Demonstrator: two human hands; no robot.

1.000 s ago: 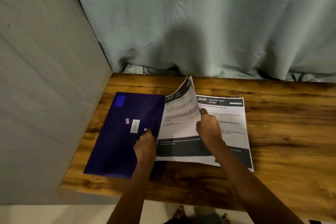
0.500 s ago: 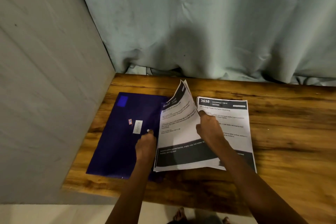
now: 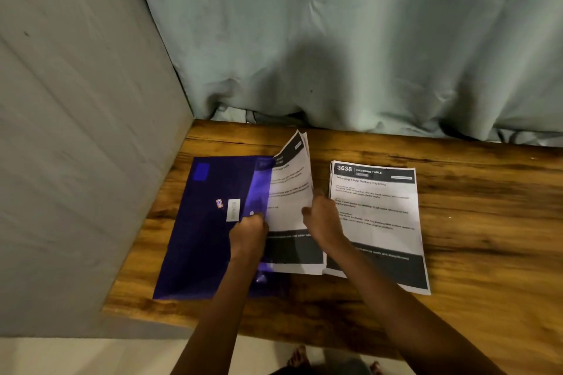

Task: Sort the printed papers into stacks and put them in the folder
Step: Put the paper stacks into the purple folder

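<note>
A pale green curtain (image 3: 365,39) fills the back and a grey wall (image 3: 76,131) the left, both meeting one wooden table (image 3: 472,237). One blue folder (image 3: 198,246) lies flat by the wall and bears two small labels (image 3: 233,209). Of two paper stacks, the flat stack (image 3: 377,216), headed 3638, lies at the right. The tilted stack (image 3: 289,192) has its left edge under the folder's translucent cover. The left hand (image 3: 248,233) pinches that cover's edge; the right hand (image 3: 323,222) grips the tilted stack, fingers curled.
</note>
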